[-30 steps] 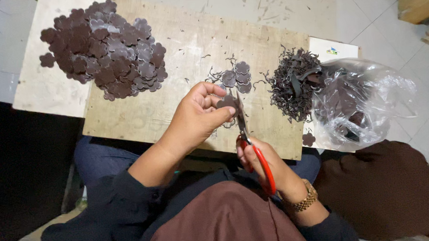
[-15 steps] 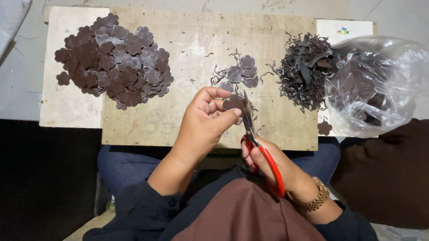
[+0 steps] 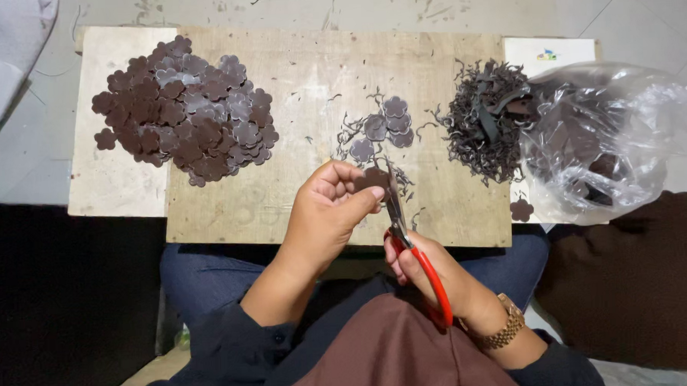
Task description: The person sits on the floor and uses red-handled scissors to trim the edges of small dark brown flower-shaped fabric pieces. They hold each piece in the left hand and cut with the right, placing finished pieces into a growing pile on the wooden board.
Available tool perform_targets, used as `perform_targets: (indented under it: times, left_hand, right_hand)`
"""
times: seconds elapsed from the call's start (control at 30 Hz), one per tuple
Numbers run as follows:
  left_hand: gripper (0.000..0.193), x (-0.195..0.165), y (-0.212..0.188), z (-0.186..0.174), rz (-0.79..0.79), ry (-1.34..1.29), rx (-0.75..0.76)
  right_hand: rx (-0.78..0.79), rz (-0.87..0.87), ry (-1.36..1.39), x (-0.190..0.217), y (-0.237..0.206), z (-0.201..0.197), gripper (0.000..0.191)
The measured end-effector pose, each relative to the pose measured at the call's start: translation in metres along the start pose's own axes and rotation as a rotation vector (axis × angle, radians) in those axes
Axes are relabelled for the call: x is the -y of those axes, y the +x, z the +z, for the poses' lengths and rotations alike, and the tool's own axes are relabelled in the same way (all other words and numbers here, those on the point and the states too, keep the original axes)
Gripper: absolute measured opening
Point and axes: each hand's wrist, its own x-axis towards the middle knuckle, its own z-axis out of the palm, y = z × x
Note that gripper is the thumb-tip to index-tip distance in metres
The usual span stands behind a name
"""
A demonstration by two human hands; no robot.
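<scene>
My left hand (image 3: 327,213) pinches a small dark brown flower-shaped piece (image 3: 373,177) over the near edge of a wooden board (image 3: 309,88). My right hand (image 3: 430,270) grips red-handled scissors (image 3: 406,240), whose blades point up at the edge of that piece. Just beyond the hands, a few cut brown flower shapes (image 3: 387,127) lie on the board among thin trimmings.
A large heap of brown flower shapes (image 3: 184,111) covers the board's left part. A pile of dark offcut strips (image 3: 489,119) lies at the right, beside a clear plastic bag (image 3: 608,138) holding more brown material. One flower piece (image 3: 521,209) sits at the right edge.
The view has shifted slightly. Both hands keep their grip, with the scissors still working at the piece held in my left hand.
</scene>
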Motion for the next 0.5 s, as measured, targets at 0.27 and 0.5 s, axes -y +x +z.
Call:
perform_targets:
  times: [0.27,0.5]
  left_hand:
    - [0.022,-0.003,-0.008,0.005,-0.018,-0.023,0.003]
    - [0.020,-0.006,-0.012,0.009,-0.005,-0.025,0.018]
  right_hand:
    - [0.011,-0.009,-0.019,0.009,-0.004,0.004,0.067]
    - [0.017,-0.021,-0.019,0.010,-0.004,0.003,0.071]
